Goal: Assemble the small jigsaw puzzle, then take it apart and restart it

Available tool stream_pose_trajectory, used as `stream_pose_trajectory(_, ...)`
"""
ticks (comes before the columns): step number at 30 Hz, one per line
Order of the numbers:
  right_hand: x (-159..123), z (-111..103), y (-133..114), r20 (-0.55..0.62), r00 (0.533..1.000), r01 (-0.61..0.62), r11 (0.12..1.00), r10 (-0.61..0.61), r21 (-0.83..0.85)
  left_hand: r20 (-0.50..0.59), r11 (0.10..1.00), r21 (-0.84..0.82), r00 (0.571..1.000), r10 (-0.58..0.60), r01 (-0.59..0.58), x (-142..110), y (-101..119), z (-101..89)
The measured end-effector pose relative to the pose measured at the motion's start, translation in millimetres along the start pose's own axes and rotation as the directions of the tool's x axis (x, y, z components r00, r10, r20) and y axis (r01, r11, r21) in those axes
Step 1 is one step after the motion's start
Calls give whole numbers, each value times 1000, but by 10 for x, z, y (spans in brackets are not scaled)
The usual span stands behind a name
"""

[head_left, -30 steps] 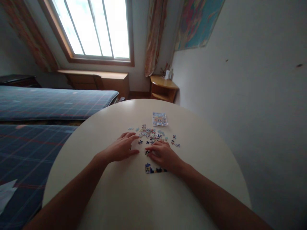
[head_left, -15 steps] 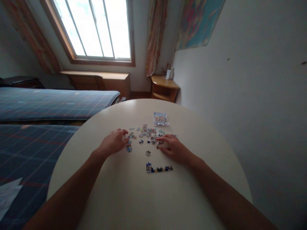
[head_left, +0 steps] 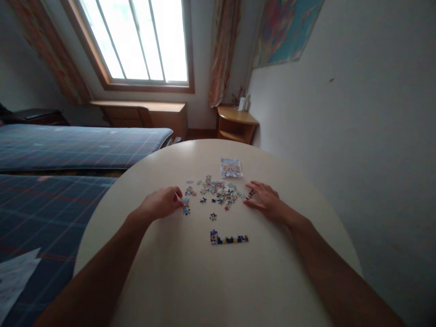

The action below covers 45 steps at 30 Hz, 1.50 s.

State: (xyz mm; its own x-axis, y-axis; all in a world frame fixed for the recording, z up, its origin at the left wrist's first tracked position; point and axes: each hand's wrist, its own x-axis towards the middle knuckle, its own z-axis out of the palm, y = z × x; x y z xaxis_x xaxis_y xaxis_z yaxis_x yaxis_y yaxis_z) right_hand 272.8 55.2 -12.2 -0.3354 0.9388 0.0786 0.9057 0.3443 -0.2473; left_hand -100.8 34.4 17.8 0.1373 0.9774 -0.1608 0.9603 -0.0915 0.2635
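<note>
On the left of the loose jigsaw pieces (head_left: 221, 193), my left hand (head_left: 161, 202) has its thumb and fingertips curled together beside a few blue-toned pieces (head_left: 185, 210). A small pale spot shows between those fingers, too unclear to name. My right hand (head_left: 267, 200) is open at the right side of the pile, thumb and fingers apart around some dark pieces (head_left: 251, 193). Nearer to me lies a joined L-shaped strip of puzzle (head_left: 230, 240), dark blue with yellow. One single piece (head_left: 213, 217) sits between the strip and the pile.
A small printed picture sheet (head_left: 230, 168) lies behind the pile on the round white table (head_left: 177, 272). Beds with plaid covers (head_left: 85, 145) stand to the left, and a wall (head_left: 340, 136) is at the right. Beyond are a desk (head_left: 163, 107) and a corner shelf (head_left: 238, 116).
My right hand has moved right, off the pile's near right part to the pieces at its edge. My left fingertips have curled closer together. The view has shifted slightly.
</note>
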Motion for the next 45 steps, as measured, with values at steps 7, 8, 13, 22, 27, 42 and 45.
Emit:
stream_pose_trajectory(7,-29,-1,-49,6,1000,20,999,-20,31,14,1000,-24,1000,-12,13,3,44,-22)
stream_pose_trajectory(8,-31,-5,-52,8,1000,19,999,-20,32,14,1000,-26,1000,-15,15,4,55,-23)
stream_pose_trajectory(13,-20,-5,-44,19,1000,19,999,-20,37,-24,999,-9,999,-44,44,28,81,-9)
stream_pose_trajectory(22,-29,-24,-72,24,1000,15,999,-16,49,-32,993,69,995,-98,100,-22,148,-51)
stream_pose_trajectory(27,-27,-13,-64,23,1000,15,999,-16,45,-37,991,98,995,-88,91,-70,191,-39)
stream_pose_trajectory(42,-60,-41,-319,-55,978,207,971,-202,116,-56,992,104,996,-71,76,-55,180,-18)
stream_pose_trajectory(45,-51,-48,-335,-51,960,279,950,-274,139,-51,992,103,996,-69,74,-36,153,0)
